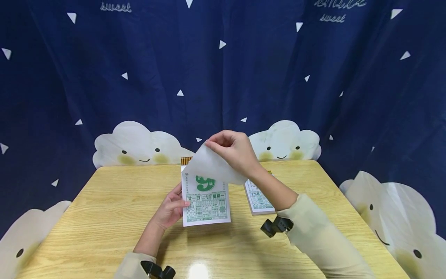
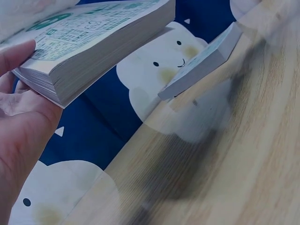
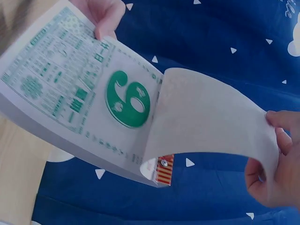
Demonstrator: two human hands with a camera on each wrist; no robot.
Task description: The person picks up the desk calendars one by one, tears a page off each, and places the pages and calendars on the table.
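- Right hand (image 1: 235, 149) raised above the table, fingers and thumb pinching the free corner of a thin white sheet (image 1: 216, 166); same pinch seen in the right wrist view, fingertips (image 3: 276, 123) closed on the sheet's edge (image 3: 211, 117).
- Sheet curled upward and back, bound end attached at the top of the calendar pad (image 1: 206, 201).
- Left hand (image 1: 172, 209) gripping the pad's left edge, thumb lying on the printed face, fingers underneath; thumb (image 2: 16, 54) on top of the thick paper block (image 2: 93, 42) in the left wrist view.
- Pad held tilted just over the middle of the wooden table (image 1: 104, 217), near edge lowest; whether touching the tabletop, cannot tell.
- Exposed page printed in green: a large numeral 9 (image 3: 127, 99) above rows of small characters and boxes.
- Red and yellow striped binding (image 3: 164, 168) at the pad's top end.
- Second pad (image 1: 258, 197) lying flat on the table just to the right, partly hidden behind the right forearm, apart from the held pad.
- Dark blue curtain (image 1: 223, 77) with white triangles and smiling clouds behind the table.
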